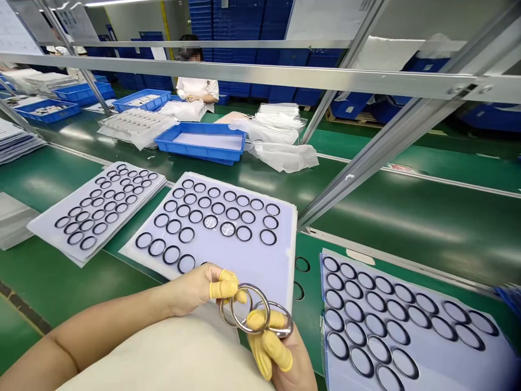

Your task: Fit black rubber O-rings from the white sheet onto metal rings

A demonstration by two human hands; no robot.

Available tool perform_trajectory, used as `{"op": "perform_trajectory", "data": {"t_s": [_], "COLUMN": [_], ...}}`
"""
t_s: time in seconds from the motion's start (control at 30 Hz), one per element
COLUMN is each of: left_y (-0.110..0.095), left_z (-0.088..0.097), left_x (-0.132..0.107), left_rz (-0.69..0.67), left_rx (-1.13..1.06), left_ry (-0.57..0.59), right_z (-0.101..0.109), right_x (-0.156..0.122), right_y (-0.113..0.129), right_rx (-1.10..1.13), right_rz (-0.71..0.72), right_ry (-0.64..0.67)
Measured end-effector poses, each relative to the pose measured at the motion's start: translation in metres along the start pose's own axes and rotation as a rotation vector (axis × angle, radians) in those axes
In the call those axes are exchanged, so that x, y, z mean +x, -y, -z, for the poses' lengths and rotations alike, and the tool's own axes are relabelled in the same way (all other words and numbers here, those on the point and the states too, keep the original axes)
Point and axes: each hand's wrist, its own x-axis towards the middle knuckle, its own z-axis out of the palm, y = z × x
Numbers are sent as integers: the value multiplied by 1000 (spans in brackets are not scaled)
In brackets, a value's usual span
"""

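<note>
My left hand (203,288), with yellow finger cots, pinches shiny metal rings (246,309) at the bottom centre. My right hand (280,347), also in yellow finger cots, grips the same bunch of rings from below. Both hands hover over the near edge of a white tray (280,260) partly filled with black-rimmed rings. A second tray (439,347) of such rings lies to the right, a third tray (49,222) to the left.
Two loose black rings (302,265) lie on the green belt between trays. A slanted metal frame bar (366,163) crosses above. Behind are a blue bin (203,142), white bags (285,155), stacked trays, and a person in white working across the line.
</note>
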Motion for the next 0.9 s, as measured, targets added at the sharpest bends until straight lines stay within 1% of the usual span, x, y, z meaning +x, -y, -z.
{"op": "perform_trajectory", "data": {"t_s": [0.1,0.17,0.23,0.27,0.3,0.4,0.5,0.67,0.8,0.9], "left_y": [-4,-8,-11,-12,-13,-14,-14,-10,-10,-12], "left_z": [3,3,3,2,2,-1,-3,-3,-3,-4], "left_x": [-7,-11,-14,-15,-16,-17,-17,-17,-15,-14], "left_rz": [0,4,-10,-25,-37,-64,-92,-101,-86,-81], "left_rx": [-90,-168,-228,-252,-272,-293,-285,-272,-224,-165], "left_ry": [-32,-29,7,29,49,93,131,171,192,192], "right_z": [1,6,11,13,14,13,10,3,-9,-16], "right_x": [-3,-6,-8,-8,-9,-9,-9,-11,-15,-18], "right_y": [3,6,6,4,2,-6,-9,-7,-2,3], "right_rx": [70,108,113,109,103,85,70,73,44,-26], "right_rz": [97,168,178,162,136,35,0,-9,-91,-120], "right_ry": [-68,-167,-249,-266,-262,-167,-103,-67,-80,-44]}}
